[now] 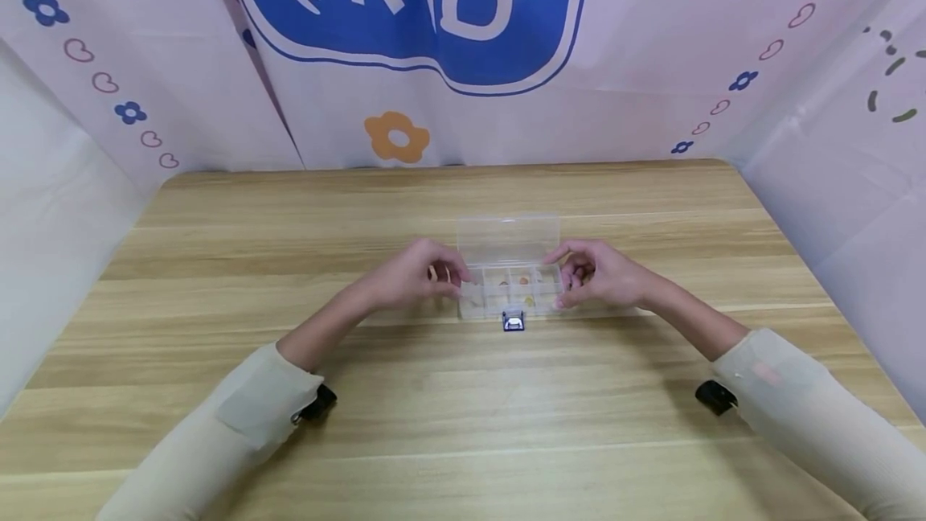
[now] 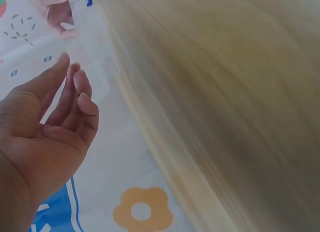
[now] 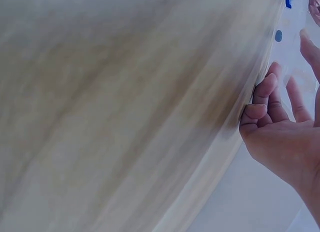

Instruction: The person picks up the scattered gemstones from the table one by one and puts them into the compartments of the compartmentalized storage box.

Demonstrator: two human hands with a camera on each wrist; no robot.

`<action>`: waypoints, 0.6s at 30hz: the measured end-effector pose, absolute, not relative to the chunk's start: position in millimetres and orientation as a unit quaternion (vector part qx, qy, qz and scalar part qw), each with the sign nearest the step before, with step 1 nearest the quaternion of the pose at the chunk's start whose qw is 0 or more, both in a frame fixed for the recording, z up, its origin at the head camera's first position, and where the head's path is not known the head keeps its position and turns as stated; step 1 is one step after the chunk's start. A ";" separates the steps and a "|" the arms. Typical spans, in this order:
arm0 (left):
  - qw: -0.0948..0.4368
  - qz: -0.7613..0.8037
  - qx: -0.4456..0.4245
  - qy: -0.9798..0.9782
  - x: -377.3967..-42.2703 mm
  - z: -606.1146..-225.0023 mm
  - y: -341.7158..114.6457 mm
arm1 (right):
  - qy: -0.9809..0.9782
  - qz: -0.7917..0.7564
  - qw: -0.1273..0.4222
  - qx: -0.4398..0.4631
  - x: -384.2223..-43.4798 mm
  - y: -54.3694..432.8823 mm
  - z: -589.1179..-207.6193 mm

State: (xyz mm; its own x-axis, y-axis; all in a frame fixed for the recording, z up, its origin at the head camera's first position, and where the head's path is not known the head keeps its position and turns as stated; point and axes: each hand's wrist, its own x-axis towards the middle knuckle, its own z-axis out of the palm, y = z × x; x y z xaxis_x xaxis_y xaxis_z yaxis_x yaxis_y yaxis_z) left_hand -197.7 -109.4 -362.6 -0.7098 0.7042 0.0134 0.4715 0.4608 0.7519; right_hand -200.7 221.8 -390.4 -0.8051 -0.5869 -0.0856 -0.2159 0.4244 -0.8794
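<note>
A clear plastic compartment box [image 1: 496, 310] sits on the wooden table with its transparent lid [image 1: 509, 239] raised toward the back. Its blue latch [image 1: 514, 321] points to the front. Several small pieces, one reddish [image 1: 523, 281] and one yellow [image 1: 529, 301], lie in the compartments. My left hand [image 1: 428, 270] holds the box's left end with thumb and fingertips. At the other end my right hand [image 1: 602, 273] grips the box, thumb at the front corner and index finger by the lid hinge. In the right wrist view a dark blue oval piece [image 3: 278, 36] shows through the plastic.
The wooden table [image 1: 434, 424] reaches back to a white printed cloth [image 1: 333, 119] with a blue emblem and an orange flower [image 1: 396, 137]. White cloth also hangs on both sides. Black devices [image 1: 318, 404] sit under the cuffs of the beige sleeves [image 1: 239, 416].
</note>
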 end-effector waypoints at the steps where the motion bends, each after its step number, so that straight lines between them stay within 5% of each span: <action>1: 0.147 0.385 0.349 0.842 -197.6 -362.8 -111.8 | 0.821 -0.477 0.193 -0.248 -200.7 221.8 -390.2; 18: 0.111 0.389 0.346 0.847 -187.3 -357.8 -146.2 | 0.829 -0.456 0.165 -0.281 -201.5 230.8 -398.2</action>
